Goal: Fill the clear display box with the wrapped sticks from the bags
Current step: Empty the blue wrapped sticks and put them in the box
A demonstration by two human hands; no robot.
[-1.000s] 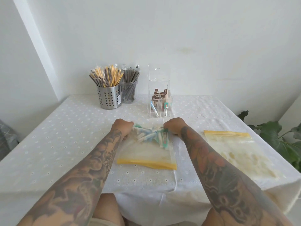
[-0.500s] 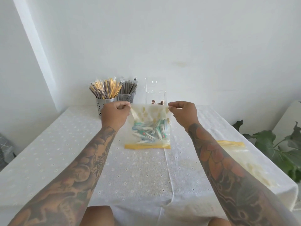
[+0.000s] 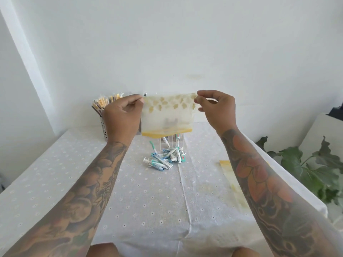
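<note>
1. The left hand (image 3: pixel 120 115) is raised above the bench (image 3: pixel 55 182), thumb and forefinger pinched on the left bottom corner of the bag (image 3: pixel 167 115). Behind its knuckles stands a perforated metal holder (image 3: pixel 104 130) full of wrapped straws (image 3: pixel 105 102).
2. Between the two hands the bag hangs upside down and stretched flat, its yellow zip strip (image 3: pixel 166 131) lowest. It looks empty to me.
3. Straight below the fingers, a little nearer the person, the wrapped sticks (image 3: pixel 165 158) lie in a loose heap on the bench, pointing every which way, so there is no common long axis to line up with.
4. Just behind the heap and under the zip strip stands the clear display box (image 3: pixel 171 143), mostly hidden by the bag; a few sticks stand upright in it.
5. The right hand (image 3: pixel 217 108) pinches the bag's other corner, its remaining fingers loosely curled.
6. Under the right forearm a second bag (image 3: pixel 230 175) lies flat on the bench, with a leafy plant (image 3: pixel 311 169) beyond the bench edge.
7. My guess: the heap sits about midway below both hands, so either could drop to it once the bag is let go, then carry sticks a short way back into the box.
</note>
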